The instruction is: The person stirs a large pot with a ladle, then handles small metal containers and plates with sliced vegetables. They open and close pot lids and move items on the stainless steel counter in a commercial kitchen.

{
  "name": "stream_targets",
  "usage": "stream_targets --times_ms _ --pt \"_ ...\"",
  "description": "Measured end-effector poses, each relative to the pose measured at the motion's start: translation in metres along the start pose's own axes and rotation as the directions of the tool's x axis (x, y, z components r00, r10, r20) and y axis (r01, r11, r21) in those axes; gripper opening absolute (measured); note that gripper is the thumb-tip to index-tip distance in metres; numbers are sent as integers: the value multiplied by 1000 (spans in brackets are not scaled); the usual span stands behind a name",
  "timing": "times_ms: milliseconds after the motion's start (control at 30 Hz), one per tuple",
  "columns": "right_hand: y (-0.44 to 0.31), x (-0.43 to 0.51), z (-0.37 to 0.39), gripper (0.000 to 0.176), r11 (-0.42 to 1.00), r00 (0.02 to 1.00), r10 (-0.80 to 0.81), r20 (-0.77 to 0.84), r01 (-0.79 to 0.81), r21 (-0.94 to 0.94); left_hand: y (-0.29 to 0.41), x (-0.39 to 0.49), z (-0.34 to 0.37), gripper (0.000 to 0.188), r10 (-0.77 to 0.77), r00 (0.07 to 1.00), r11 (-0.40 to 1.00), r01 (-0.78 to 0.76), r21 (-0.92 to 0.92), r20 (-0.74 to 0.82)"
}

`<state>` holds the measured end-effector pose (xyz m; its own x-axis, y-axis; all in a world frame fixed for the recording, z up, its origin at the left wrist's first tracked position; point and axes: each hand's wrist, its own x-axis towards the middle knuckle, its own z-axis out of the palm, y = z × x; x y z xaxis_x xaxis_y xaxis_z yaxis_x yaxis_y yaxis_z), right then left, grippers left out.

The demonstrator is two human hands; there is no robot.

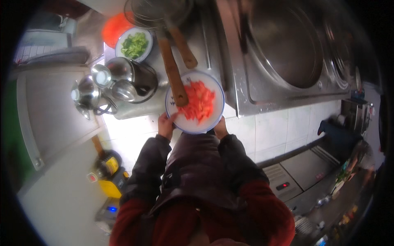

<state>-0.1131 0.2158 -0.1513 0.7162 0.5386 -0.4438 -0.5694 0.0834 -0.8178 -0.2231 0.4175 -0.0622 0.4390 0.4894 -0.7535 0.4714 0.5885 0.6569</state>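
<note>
My left hand (166, 126) grips the lower left rim of a white plate with a blue edge (197, 128). At the lower right of that plate is my right hand (220, 128), its fingers partly hidden beneath the rim. Chopped red pieces, apparently tomato (200, 103), are heaped on the plate. A wooden handle (174, 72) reaches across the plate's left part in this view; whether it touches the plate I cannot tell. Beside it lies a second, shorter-looking wooden handle (183, 49).
Wire strainers (154, 10) lie at the top. Left are a plate (147, 54) of chopped greens (134, 45), a red-orange bag or cloth (113, 29) and lidded steel pots (121, 70). A large wok (289, 46) sits in the steel stove (246, 104). Bottles (106, 164) stand lower left.
</note>
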Motion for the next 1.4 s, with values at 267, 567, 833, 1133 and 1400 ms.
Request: stream_targets --times_ms 267,567,833,1133,1400 --pt "56 9 -54 28 991 984 127 -129 -130 -16 17 127 1 20 289 954 908 -248 -338 76" --pt "-26 -62 -51 30 979 973 201 -109 -204 -10 -5 287 -35 39 314 924 942 -275 -195 216" --pt "-184 -103 -22 24 974 981 195 -6 -193 122 -3 169 21 61 -135 665 654 617 -438 734" --pt "-300 -49 -69 19 994 975 74 -207 -54 97 86 -4 209 53 30 732 860 329 -391 681" --pt "-458 113 -249 38 780 889 -353 -291 108 -617 68 -11 270 54 102 776 787 319 -528 622"
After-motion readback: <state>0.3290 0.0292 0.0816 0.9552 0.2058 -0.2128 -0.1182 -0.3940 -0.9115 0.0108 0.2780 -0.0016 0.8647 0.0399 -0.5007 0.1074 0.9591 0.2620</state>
